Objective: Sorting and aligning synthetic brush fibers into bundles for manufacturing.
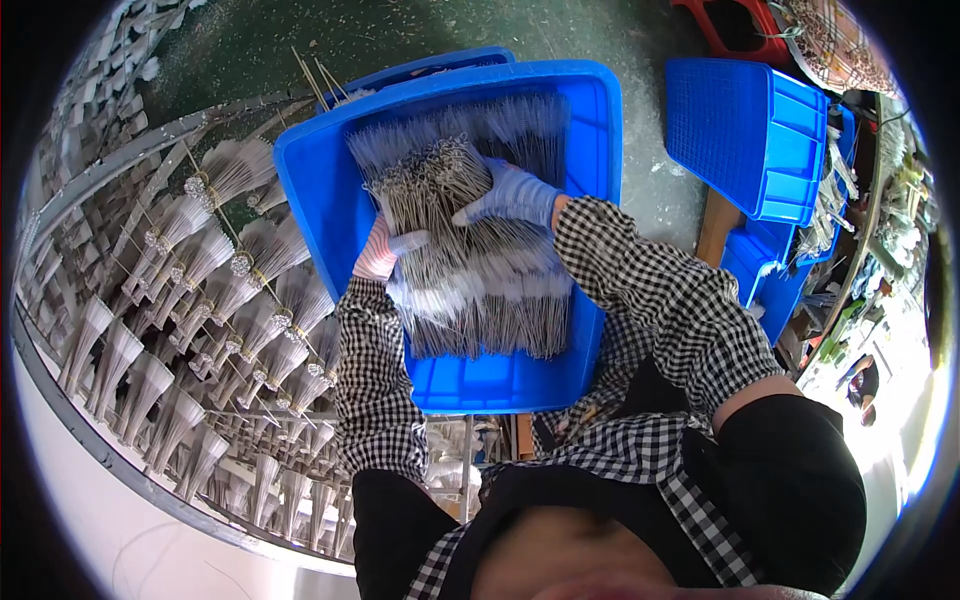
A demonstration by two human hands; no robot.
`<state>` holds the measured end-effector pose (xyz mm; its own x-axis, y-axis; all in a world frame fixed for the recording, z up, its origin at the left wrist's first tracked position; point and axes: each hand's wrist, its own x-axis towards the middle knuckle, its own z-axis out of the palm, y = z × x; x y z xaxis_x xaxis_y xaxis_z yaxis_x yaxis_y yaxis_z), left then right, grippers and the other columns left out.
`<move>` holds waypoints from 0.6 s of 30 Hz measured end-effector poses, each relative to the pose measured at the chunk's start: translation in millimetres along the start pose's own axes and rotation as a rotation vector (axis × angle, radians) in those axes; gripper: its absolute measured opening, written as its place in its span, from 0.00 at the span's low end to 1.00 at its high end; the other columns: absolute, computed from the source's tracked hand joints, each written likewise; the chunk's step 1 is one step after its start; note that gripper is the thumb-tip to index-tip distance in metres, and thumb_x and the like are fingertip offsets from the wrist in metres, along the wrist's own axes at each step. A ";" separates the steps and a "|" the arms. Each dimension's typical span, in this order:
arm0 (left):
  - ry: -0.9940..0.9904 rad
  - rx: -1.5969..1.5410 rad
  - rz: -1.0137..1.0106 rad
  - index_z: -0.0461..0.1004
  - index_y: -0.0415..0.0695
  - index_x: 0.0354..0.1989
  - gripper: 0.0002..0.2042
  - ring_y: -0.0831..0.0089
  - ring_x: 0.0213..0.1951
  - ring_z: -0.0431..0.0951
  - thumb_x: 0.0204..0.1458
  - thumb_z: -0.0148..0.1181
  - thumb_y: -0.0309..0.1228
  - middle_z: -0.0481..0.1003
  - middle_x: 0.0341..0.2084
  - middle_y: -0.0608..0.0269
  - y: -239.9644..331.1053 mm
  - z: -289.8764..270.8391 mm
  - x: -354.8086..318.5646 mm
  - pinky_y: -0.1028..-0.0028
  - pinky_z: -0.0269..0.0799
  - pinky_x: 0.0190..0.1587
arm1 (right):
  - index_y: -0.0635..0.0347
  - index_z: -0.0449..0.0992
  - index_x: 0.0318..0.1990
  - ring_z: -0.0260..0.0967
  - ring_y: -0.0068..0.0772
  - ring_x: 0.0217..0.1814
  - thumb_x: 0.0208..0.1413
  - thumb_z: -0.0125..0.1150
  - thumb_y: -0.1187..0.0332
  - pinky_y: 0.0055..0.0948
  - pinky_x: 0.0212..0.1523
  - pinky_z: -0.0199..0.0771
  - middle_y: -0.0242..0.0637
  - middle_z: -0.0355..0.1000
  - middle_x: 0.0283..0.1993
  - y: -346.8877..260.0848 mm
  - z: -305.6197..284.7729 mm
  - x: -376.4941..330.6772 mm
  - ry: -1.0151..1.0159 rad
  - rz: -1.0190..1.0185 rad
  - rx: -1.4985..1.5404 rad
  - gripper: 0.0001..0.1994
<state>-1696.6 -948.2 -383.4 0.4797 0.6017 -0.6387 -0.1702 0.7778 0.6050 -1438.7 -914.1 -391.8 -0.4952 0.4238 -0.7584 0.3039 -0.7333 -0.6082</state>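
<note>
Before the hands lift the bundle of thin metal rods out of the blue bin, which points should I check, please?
1. Left hand on the bundle of metal rods: ok, it touches the left side.
2. Right hand on the bundle: ok, it lies on the right side.
3. Fingers fully closed around the bundle: cannot tell.
4. Both hands gloved: ok.
5. Bundle free from the rod layers below: cannot tell.
6. Blue bin uncovered: ok.

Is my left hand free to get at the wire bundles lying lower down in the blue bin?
Probably yes: the left hand already touches the stack's left edge, and the lower wire bundles lie uncovered in the blue bin.
</note>
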 end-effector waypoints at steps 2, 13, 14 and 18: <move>0.031 0.021 -0.020 0.64 0.37 0.65 0.39 0.61 0.57 0.75 0.43 0.77 0.32 0.75 0.56 0.55 -8.9 -7.6 7.5 0.64 0.70 0.62 | 0.66 0.63 0.67 0.64 0.45 0.70 0.32 0.84 0.51 0.36 0.72 0.59 0.51 0.68 0.65 -5.3 -2.8 8.1 0.025 0.011 -0.092 0.54; 0.014 0.045 0.194 0.64 0.33 0.64 0.41 0.61 0.59 0.74 0.36 0.75 0.20 0.73 0.57 0.52 33.5 23.0 -26.4 0.62 0.70 0.63 | 0.61 0.44 0.75 0.62 0.41 0.71 0.31 0.87 0.57 0.35 0.71 0.61 0.48 0.64 0.68 -29.7 23.7 -38.3 0.048 -0.186 0.064 0.66; -0.039 0.072 0.124 0.64 0.33 0.64 0.42 0.60 0.61 0.72 0.34 0.74 0.20 0.71 0.60 0.51 35.6 19.5 -29.3 0.62 0.69 0.64 | 0.60 0.41 0.76 0.60 0.37 0.72 0.33 0.87 0.61 0.35 0.72 0.61 0.44 0.62 0.69 -32.2 25.3 -38.8 -0.008 -0.246 0.232 0.66; 0.072 0.079 0.342 0.65 0.33 0.62 0.41 0.61 0.55 0.78 0.35 0.80 0.22 0.77 0.53 0.53 28.6 32.5 -50.9 0.62 0.72 0.61 | 0.60 0.49 0.74 0.61 0.35 0.70 0.37 0.85 0.62 0.36 0.71 0.63 0.41 0.64 0.67 -53.2 37.8 -63.8 0.046 -0.423 -0.061 0.58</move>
<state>-1697.9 -962.5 -318.1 0.3445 0.8383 -0.4227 -0.2419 0.5143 0.8228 -1454.0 -922.2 -302.2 -0.5504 0.7044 -0.4481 0.1305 -0.4576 -0.8795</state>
